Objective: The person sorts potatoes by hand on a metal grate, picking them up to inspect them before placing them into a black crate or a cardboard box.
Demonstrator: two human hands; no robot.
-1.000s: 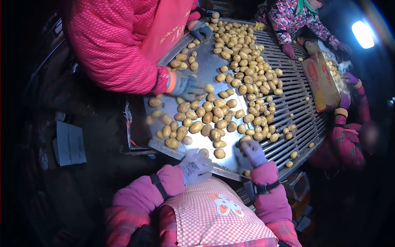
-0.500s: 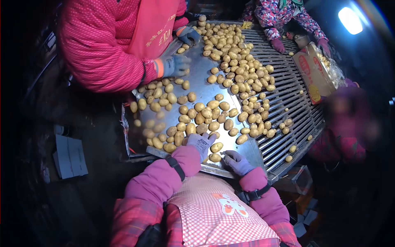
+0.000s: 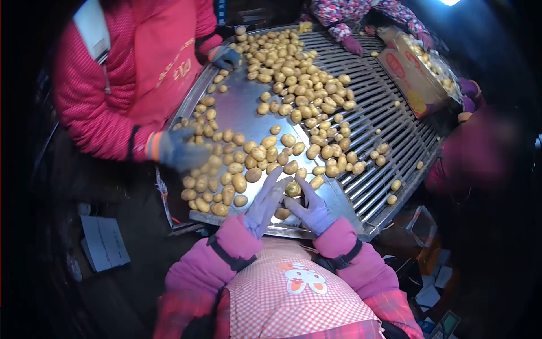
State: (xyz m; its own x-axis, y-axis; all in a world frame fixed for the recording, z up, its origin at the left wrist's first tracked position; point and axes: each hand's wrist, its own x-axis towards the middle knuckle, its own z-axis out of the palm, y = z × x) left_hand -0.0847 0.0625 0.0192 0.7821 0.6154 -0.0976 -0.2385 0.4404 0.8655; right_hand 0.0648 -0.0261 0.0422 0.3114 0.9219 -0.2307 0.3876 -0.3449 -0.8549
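Observation:
Many small yellow potatoes (image 3: 282, 85) lie spread over a metal sorting table (image 3: 243, 113). My left hand (image 3: 265, 202), in a pale purple glove, lies flat with fingers stretched toward a potato (image 3: 292, 188) near the table's front edge. My right hand (image 3: 310, 208), also gloved, has its fingers spread and touches that same potato from the right. Another potato (image 3: 282, 213) sits on the table between my two hands. Neither hand closes around anything.
A person in a red jacket (image 3: 101, 101) stands at the left, one gloved hand (image 3: 178, 152) among the potatoes, the other hand (image 3: 226, 56) farther back. The table's right half is a slatted grate (image 3: 389, 130). An open cardboard box (image 3: 406, 73) of potatoes stands at the back right, other people beside it.
Both my hands have moved forward and together around one potato. The red-jacketed person's near hand has swept toward the table's front left. My view has shifted, and the table sits higher in frame.

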